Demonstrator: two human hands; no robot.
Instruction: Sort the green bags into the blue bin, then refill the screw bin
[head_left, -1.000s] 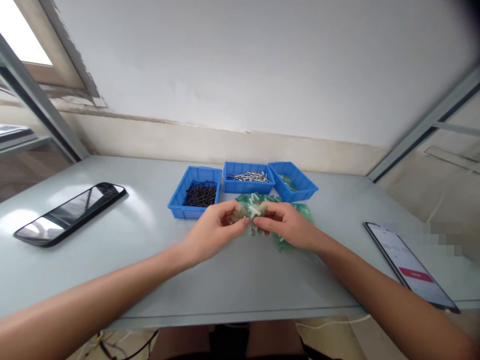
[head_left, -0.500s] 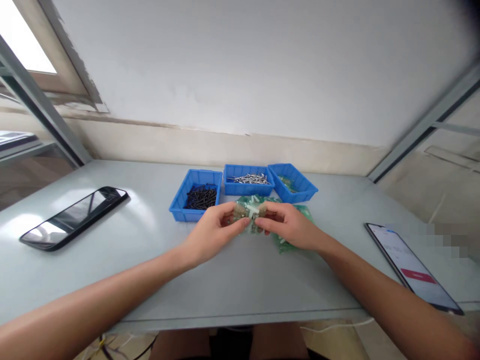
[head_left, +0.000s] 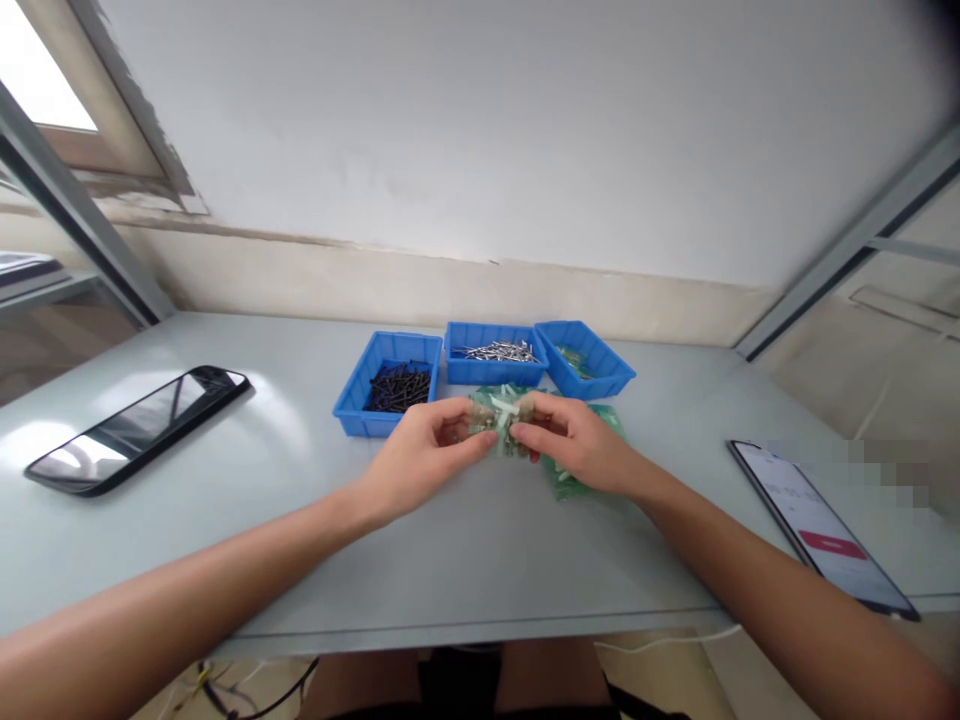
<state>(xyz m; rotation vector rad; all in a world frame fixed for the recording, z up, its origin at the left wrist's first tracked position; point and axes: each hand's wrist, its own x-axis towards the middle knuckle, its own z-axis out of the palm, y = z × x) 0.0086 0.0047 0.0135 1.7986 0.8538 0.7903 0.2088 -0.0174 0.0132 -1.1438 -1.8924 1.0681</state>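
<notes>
Both my hands grip a greenish see-through plastic bag (head_left: 504,410) of small white and brownish parts, held over the table (head_left: 480,560). My left hand (head_left: 424,450) pinches its left side between thumb and fingers. On the right side, my right hand (head_left: 581,440) does the same, its thumb close to the left one. Beneath and beside my right hand lies another green plastic bag (head_left: 564,482) with white pieces in it, partly covered by the hand. What exactly the small parts are, I cannot make out.
Behind my hands stand a blue bin of black screws (head_left: 352,400), a blue bin of silver screw-like pieces (head_left: 495,376) and a tilted blue bin holding green bags (head_left: 611,380). A dark glossy device (head_left: 142,430) lies left, a lit phone (head_left: 821,530) right.
My view has shifted slightly, so the scene sits a little higher. Both hands keep hold of the bag, with only slight movement of the fingers.
</notes>
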